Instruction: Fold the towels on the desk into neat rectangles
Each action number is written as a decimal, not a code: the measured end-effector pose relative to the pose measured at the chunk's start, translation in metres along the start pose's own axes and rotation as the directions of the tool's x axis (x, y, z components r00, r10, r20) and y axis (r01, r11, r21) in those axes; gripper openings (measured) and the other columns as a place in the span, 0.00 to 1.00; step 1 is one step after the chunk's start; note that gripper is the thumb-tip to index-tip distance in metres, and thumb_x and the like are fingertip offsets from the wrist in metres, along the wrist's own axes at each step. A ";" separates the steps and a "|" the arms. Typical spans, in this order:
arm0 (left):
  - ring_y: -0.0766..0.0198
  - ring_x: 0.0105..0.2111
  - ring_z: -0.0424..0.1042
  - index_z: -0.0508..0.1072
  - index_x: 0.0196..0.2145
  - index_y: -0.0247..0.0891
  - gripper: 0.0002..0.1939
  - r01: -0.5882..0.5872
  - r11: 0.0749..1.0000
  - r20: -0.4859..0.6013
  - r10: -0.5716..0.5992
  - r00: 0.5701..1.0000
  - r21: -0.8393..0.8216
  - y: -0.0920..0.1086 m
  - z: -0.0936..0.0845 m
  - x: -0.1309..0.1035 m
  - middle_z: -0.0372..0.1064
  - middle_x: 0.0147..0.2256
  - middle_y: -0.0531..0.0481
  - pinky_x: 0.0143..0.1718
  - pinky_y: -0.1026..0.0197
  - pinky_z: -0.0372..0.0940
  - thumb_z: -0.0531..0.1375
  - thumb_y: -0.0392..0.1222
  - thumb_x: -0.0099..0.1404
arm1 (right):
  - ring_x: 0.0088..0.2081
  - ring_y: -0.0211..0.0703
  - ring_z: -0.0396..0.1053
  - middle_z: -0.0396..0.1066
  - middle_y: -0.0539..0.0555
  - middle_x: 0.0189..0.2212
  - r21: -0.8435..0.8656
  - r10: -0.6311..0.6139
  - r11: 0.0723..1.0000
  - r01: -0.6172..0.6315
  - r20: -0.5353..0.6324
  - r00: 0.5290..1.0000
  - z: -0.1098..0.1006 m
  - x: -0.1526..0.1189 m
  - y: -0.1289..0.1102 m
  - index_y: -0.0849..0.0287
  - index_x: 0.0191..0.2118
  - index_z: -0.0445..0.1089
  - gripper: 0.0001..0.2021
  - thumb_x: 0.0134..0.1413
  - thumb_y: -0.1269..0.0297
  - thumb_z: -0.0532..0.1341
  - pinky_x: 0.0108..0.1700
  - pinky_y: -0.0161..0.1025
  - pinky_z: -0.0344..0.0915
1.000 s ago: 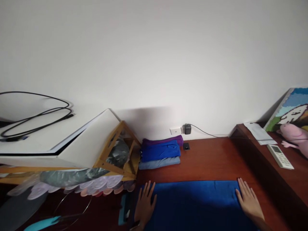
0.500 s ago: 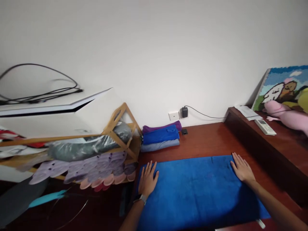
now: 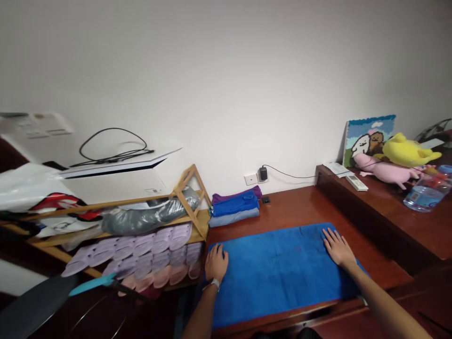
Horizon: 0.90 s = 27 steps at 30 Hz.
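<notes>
Blue cloth lies spread flat on the reddish-brown tabletop, near side. My left hand rests palm down at its far-left corner; my right hand lies at the far-right corner, fingers extended. Both hands loose, gripping nothing. Folded cloths sit at far left; white remote on the raised ledge, right.

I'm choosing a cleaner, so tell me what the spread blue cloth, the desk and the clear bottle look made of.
Spread blue cloth: probably soft towelling, matte, going by its faintly creased, brushed-looking surface.
Desk: perhaps wood or veneer, lightly glossy, from its reddish-brown colour and soft sheen.
Clear bottle: likely plastic, glossy, being see-through with bright highlights.
</notes>
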<state>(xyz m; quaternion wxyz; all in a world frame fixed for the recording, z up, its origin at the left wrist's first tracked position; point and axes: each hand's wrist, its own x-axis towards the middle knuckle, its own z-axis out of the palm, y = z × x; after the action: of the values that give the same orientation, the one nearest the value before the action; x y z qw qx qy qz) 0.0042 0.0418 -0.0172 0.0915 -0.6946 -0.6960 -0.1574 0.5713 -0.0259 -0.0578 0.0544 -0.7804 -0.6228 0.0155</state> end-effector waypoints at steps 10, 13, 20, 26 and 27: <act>0.47 0.62 0.69 0.74 0.60 0.34 0.24 -0.056 0.998 0.004 0.056 0.998 -0.033 -0.016 0.019 0.004 0.70 0.63 0.37 0.66 0.45 0.62 0.50 0.42 0.74 | 0.75 0.54 0.46 0.49 0.55 0.76 -0.041 -0.016 0.999 0.015 -0.016 1.000 0.004 -0.002 0.006 0.55 0.76 0.51 0.33 0.72 0.51 0.37 0.74 0.56 0.45; 0.48 0.65 0.66 0.72 0.63 0.34 0.25 -0.052 0.997 0.047 0.055 0.997 -0.056 -0.018 0.020 0.002 0.66 0.66 0.37 0.68 0.44 0.59 0.50 0.44 0.74 | 0.75 0.53 0.45 0.49 0.54 0.76 -0.051 -0.013 0.999 0.012 -0.006 1.000 0.003 -0.003 0.007 0.54 0.76 0.49 0.34 0.72 0.49 0.36 0.73 0.56 0.46; 0.50 0.70 0.59 0.63 0.69 0.36 0.30 -0.137 0.988 0.158 0.147 0.976 -0.072 -0.030 0.012 -0.002 0.59 0.71 0.39 0.70 0.45 0.56 0.49 0.53 0.77 | 0.75 0.55 0.46 0.49 0.54 0.75 -0.058 -0.002 0.998 0.002 -0.004 1.000 0.003 -0.002 0.007 0.55 0.76 0.50 0.35 0.71 0.50 0.35 0.73 0.56 0.47; 0.50 0.72 0.54 0.61 0.71 0.36 0.31 -0.136 0.989 0.144 0.142 0.979 -0.052 -0.027 0.009 -0.008 0.54 0.72 0.39 0.72 0.45 0.50 0.48 0.53 0.77 | 0.75 0.52 0.46 0.47 0.52 0.76 -0.098 0.009 0.995 -0.008 0.017 1.000 0.007 -0.001 0.010 0.54 0.76 0.49 0.35 0.70 0.50 0.35 0.73 0.54 0.46; 0.50 0.73 0.52 0.61 0.71 0.37 0.31 -0.137 0.989 0.144 0.143 0.979 -0.053 -0.026 0.009 -0.009 0.53 0.73 0.39 0.73 0.44 0.50 0.48 0.53 0.77 | 0.75 0.52 0.46 0.47 0.52 0.76 -0.100 0.018 0.995 -0.016 0.027 0.999 0.006 -0.001 0.010 0.54 0.76 0.49 0.35 0.70 0.50 0.35 0.73 0.54 0.46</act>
<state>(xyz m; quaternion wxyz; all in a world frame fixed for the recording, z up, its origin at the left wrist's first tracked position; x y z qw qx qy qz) -0.0207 0.0368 -0.0307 0.0358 -0.7533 -0.6468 -0.1135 0.5806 -0.0290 -0.0649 0.0068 -0.7871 -0.6168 -0.0043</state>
